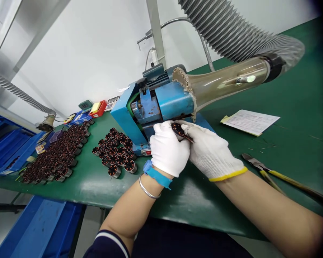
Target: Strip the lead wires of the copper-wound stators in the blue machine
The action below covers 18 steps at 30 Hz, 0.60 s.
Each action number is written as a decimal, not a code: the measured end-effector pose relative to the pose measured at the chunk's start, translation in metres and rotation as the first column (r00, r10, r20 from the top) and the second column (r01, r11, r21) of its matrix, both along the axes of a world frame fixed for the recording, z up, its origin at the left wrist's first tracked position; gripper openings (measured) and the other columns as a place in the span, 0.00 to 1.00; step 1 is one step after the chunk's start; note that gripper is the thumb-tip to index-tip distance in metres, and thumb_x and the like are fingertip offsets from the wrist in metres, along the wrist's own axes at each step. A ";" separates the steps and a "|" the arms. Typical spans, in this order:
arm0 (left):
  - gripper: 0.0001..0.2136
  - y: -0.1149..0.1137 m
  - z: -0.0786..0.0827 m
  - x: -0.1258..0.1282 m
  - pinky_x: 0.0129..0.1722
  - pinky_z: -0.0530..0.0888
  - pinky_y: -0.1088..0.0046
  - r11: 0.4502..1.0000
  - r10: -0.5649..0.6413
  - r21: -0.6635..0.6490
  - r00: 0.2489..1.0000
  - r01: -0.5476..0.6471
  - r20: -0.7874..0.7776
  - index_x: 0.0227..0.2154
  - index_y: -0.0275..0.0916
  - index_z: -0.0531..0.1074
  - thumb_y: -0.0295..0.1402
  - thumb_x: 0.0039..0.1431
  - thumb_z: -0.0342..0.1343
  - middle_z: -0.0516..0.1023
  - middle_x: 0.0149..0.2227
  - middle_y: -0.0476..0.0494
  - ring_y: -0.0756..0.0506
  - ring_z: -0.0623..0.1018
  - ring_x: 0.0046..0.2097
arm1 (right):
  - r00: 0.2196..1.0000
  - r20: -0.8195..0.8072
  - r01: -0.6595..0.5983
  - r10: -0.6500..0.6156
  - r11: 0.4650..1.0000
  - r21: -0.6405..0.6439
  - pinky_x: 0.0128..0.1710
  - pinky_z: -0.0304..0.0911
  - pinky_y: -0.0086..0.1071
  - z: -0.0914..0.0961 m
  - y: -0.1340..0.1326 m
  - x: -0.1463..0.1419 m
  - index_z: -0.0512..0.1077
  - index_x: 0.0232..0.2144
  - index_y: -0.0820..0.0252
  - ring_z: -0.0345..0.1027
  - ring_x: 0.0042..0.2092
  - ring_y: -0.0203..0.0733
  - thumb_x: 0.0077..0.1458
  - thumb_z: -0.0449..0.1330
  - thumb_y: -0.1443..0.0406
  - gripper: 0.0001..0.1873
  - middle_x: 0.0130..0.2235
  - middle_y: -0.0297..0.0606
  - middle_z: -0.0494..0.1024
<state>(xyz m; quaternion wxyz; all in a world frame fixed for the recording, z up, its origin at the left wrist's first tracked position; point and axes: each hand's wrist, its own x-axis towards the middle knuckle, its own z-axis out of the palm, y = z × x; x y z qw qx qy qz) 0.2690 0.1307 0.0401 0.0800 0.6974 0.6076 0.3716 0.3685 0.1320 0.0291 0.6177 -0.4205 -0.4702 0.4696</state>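
Both my hands wear white gloves and meet in front of a blue bench machine. Between them is a motor stator with dark copper windings, partly hidden by the fingers. My left hand closes around its left side. My right hand grips it from the right, with fingers at its upper edge and a strand of wire under the thumb. The stator sits close to the machine's front edge. A small group of similar stators stands left of the machine.
A large mass of stators covers the left of the green table. A clear duct leads from the machine to a grey hose. At right lie a paper sheet and yellow-handled cutters. Blue bins stand far left.
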 end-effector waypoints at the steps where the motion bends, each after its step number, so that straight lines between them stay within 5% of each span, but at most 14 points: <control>1: 0.16 0.000 0.000 -0.001 0.44 0.74 0.53 1.000 0.005 -0.004 1.000 -0.005 -0.002 0.45 0.43 0.66 0.32 0.54 0.61 0.68 0.45 0.38 0.35 0.77 0.41 | 1.000 -0.021 0.007 -0.008 1.000 -0.024 0.55 0.72 0.46 0.000 0.000 -0.002 0.81 0.37 0.56 0.73 0.56 0.55 0.56 0.57 0.65 0.12 0.45 0.41 0.83; 12: 0.19 0.001 -0.001 -0.005 0.48 0.75 0.53 0.999 -0.045 -0.011 0.997 0.046 0.068 0.45 0.43 0.64 0.29 0.52 0.62 0.68 0.48 0.38 0.35 0.78 0.44 | 0.961 -0.276 -0.016 -0.025 0.989 -0.145 0.58 0.70 0.48 -0.003 0.001 -0.010 0.80 0.37 0.55 0.77 0.51 0.55 0.52 0.61 0.65 0.10 0.43 0.39 0.84; 15: 0.21 -0.012 -0.011 -0.020 0.50 0.74 0.56 0.993 -0.112 0.008 0.949 0.115 0.296 0.46 0.42 0.61 0.28 0.51 0.62 0.69 0.47 0.39 0.38 0.76 0.47 | 0.969 -0.246 -0.057 0.013 0.983 -0.172 0.54 0.73 0.47 -0.012 -0.007 -0.019 0.80 0.40 0.57 0.79 0.47 0.54 0.52 0.63 0.62 0.13 0.41 0.41 0.84; 18: 0.22 -0.035 -0.020 -0.040 0.47 0.74 0.61 0.976 -0.101 -0.090 0.780 0.198 0.617 0.44 0.41 0.61 0.32 0.50 0.66 0.71 0.41 0.45 0.44 0.75 0.41 | 0.983 -0.081 -0.171 0.163 0.978 -0.116 0.49 0.75 0.44 -0.016 -0.025 -0.025 0.80 0.41 0.58 0.79 0.46 0.55 0.52 0.64 0.56 0.16 0.42 0.43 0.84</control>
